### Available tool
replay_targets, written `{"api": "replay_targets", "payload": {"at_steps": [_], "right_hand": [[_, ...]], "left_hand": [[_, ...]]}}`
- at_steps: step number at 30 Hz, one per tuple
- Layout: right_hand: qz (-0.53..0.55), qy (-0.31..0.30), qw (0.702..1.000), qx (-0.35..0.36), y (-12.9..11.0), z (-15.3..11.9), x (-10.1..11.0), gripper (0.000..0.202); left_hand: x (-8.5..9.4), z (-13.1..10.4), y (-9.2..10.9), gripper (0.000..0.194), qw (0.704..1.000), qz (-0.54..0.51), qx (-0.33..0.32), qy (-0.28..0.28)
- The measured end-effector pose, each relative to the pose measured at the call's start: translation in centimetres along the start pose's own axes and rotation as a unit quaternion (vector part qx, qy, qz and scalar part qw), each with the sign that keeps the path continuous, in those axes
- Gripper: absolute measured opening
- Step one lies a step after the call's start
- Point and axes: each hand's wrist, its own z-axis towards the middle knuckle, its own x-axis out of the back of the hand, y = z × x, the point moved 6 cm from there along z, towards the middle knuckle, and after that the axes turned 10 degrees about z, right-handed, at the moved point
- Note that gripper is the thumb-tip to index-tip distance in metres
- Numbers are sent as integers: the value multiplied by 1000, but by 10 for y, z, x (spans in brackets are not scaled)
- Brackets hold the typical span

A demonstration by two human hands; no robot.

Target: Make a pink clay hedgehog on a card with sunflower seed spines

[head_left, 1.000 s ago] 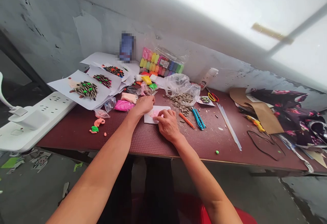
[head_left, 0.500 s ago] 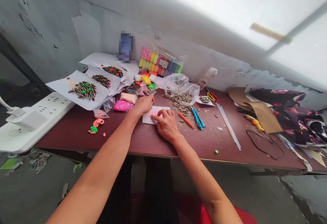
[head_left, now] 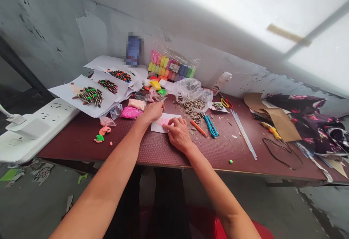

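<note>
Pink clay (head_left: pixel 165 121) lies on a small white card (head_left: pixel 157 127), under the right hand's (head_left: pixel 179 133) loosely bent fingertips; whether they pinch it, I cannot tell. The left hand (head_left: pixel 156 111) curls at the card's far left corner, grip hidden. Sunflower seeds (head_left: pixel 194 105), an orange tool (head_left: pixel 199 128) and a blue cutter (head_left: pixel 211 125) lie right on the tabletop (head_left: pixel 163 152). Both forearms slant inward.

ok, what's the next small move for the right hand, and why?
Probably a light outward press on the pink patch with the right hand: its fingertips are already at the patch, white margin shows around it on the small sheet, and the left hand is at the sheet's far edge, seemingly able to steady it.
</note>
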Motion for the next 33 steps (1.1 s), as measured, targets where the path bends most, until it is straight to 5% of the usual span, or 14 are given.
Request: {"api": "replay_targets", "payload": {"at_steps": [8, 23, 30, 33], "right_hand": [[3, 49, 998, -38, 10, -6, 7, 30], [-13, 31, 997, -64, 11, -8, 6, 32], [-11, 19, 997, -71, 12, -8, 4, 32], [4, 38, 996, -80, 14, -9, 5, 35]], "left_hand": [[0, 1, 0, 32, 1000, -7, 0, -5], [0, 0, 0, 34, 1000, 7, -1, -15], [0, 1, -3, 29, 1000, -27, 4, 15], [7, 4, -2, 21, 991, -123, -11, 61]]}}
